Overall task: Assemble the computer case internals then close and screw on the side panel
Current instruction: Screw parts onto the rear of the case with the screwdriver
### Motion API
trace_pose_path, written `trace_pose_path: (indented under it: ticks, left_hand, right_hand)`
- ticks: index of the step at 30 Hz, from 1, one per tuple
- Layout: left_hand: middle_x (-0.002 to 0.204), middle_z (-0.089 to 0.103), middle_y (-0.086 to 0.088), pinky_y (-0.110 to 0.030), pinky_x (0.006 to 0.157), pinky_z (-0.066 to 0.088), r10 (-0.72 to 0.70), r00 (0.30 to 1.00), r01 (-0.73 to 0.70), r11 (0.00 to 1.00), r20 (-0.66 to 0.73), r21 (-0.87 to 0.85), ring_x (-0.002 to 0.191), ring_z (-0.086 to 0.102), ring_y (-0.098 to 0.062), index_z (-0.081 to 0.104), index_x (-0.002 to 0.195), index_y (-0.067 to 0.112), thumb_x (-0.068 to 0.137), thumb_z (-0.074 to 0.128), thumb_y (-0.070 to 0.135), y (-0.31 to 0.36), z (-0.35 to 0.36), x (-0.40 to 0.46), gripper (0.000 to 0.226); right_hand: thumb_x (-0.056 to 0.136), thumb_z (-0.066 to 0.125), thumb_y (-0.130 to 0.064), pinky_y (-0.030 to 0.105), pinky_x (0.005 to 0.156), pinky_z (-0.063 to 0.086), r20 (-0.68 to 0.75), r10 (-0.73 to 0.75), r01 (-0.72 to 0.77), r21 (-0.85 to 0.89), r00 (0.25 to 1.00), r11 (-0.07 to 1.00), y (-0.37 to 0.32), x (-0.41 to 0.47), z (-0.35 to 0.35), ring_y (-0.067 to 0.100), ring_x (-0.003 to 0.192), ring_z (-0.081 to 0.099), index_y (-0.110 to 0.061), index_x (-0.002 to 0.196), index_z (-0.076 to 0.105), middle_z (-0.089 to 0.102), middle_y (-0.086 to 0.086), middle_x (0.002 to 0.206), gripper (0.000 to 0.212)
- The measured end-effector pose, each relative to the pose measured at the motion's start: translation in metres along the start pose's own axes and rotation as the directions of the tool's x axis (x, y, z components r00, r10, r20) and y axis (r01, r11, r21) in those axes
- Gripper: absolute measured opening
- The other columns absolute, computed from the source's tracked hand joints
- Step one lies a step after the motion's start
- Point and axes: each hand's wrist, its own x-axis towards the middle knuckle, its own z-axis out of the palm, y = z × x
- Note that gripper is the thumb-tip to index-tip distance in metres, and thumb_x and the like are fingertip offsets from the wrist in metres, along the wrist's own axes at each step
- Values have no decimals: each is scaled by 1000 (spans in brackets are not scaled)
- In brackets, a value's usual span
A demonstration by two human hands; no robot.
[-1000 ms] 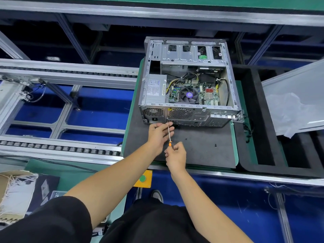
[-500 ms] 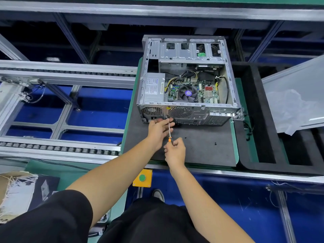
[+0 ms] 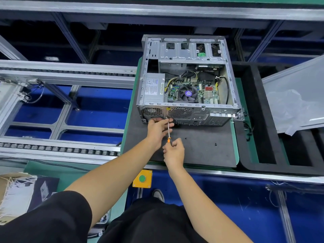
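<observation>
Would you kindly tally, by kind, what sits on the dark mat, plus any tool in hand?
Computer case: 1
Loose black screws: 2
Screwdriver, held by the right hand and steadied by the left hand: 1
Total: 4

right hand (image 3: 174, 149) grips screwdriver (image 3: 168, 130) | tip at computer case (image 3: 188, 113) rear | left hand (image 3: 158, 129) fingers beside shaft

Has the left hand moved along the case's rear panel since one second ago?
No. The left hand still rests below the same fan grille of the case.
</observation>
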Motion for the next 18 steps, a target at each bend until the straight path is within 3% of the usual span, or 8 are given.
trace_pose_path:
  ticks: [4,9,11,13,14,15,16,18]
  left_hand:
    - [96,79,-8,-28,61,58,-35,999,35,999,21,2,85,77,-21,38,106,14,98,60,3,1,0,-2,26]
    - [99,78,-12,-30,65,60,-55,997,53,998,57,37,88,77,-24,40,113,8,101,59,7,5,0,-7,23]
    - [104,75,-18,-33,70,61,-64,996,56,992,65,110,92,75,-26,41,119,6,103,58,12,8,-1,-11,25]
    - [101,74,-16,-38,77,60,-15,999,0,959,52,282,93,72,-26,43,113,7,105,55,22,12,-5,-22,21]
    - [98,73,-11,-40,78,57,87,995,-97,898,42,429,92,70,-23,44,108,11,106,53,28,12,-9,-29,18]
    - [94,70,-4,-38,78,51,249,967,-233,775,55,588,92,67,-20,46,104,17,106,51,31,13,-13,-35,15]
    - [93,64,5,-35,80,45,441,892,-376,593,103,713,93,60,-18,48,102,21,106,50,32,16,-19,-40,12]
    - [97,51,13,-30,83,34,734,618,-572,173,283,802,97,44,-15,51,102,24,104,52,28,34,-24,-47,5]
  right_hand:
    - [97,55,-11,35,58,43,-8,11,-11,17,1000,1000,-1,0,-2,15,60,53,-19,77,43,66,3,70,25]
    - [98,57,-13,26,42,41,-22,48,-46,63,999,997,-4,-1,-4,13,49,53,-11,80,52,67,5,68,19]
    - [99,56,-14,27,44,43,-26,58,-56,56,998,997,-5,-1,-4,13,47,55,-8,82,57,68,6,69,18]
    - [101,55,-15,26,44,42,-13,70,-68,78,997,995,-6,-3,-4,12,47,55,-7,84,58,68,7,70,19]
    - [101,55,-15,26,43,41,-6,75,-74,98,997,992,-7,-3,-4,12,47,54,-7,84,57,68,7,70,19]
    - [101,55,-15,25,41,40,0,78,-78,117,997,990,-7,-3,-4,12,46,52,-8,83,56,66,8,69,19]
    - [100,55,-13,25,40,38,3,79,-79,132,997,988,-8,-4,-4,11,46,50,-9,83,54,65,8,69,18]
    - [96,58,-10,25,40,37,6,89,-88,148,996,985,-8,-5,-2,10,48,49,-11,86,50,64,7,70,12]
